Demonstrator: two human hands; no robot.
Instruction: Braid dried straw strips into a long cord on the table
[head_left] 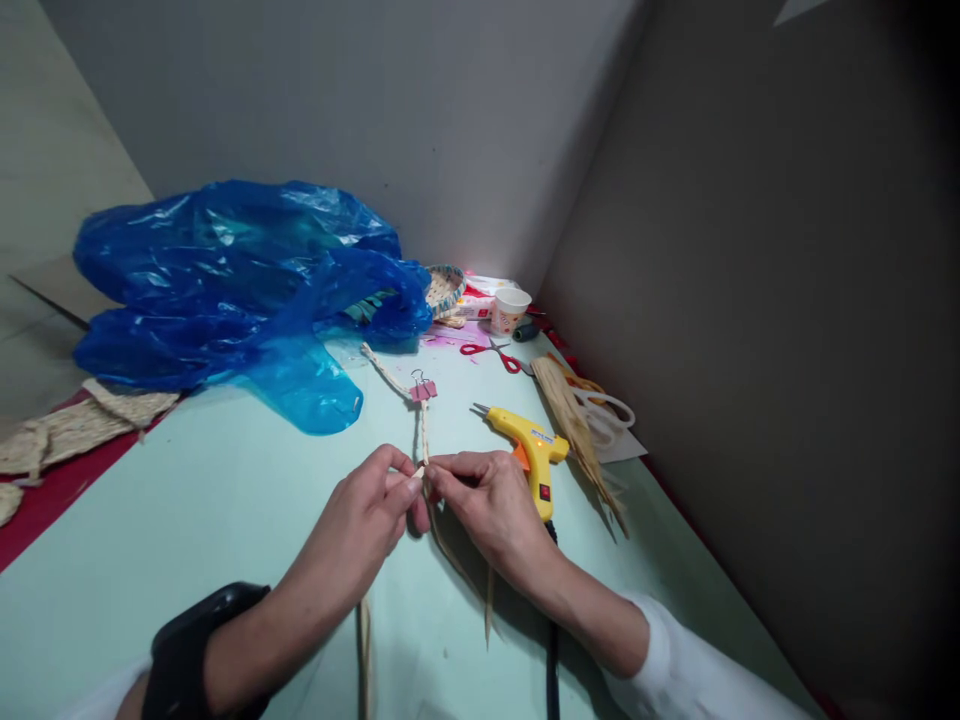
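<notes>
My left hand (371,520) and my right hand (484,505) meet over the pale green table (225,500), both pinching the near end of a thin braided straw cord (423,432). The cord runs away from me to a pink binder clip (423,390) and on toward the blue bag. Loose straw strands (457,570) trail from under my fingers toward me. A black band sits on my left wrist. A white sleeve covers my right forearm.
A yellow glue gun (534,450) lies just right of my right hand, its black cable running toward me. A bundle of straw strips (577,430), red scissors (491,352), a paper cup (510,310), a woven basket (444,288) and a crumpled blue plastic bag (240,290) lie beyond. Woven straw pieces (75,430) lie at left.
</notes>
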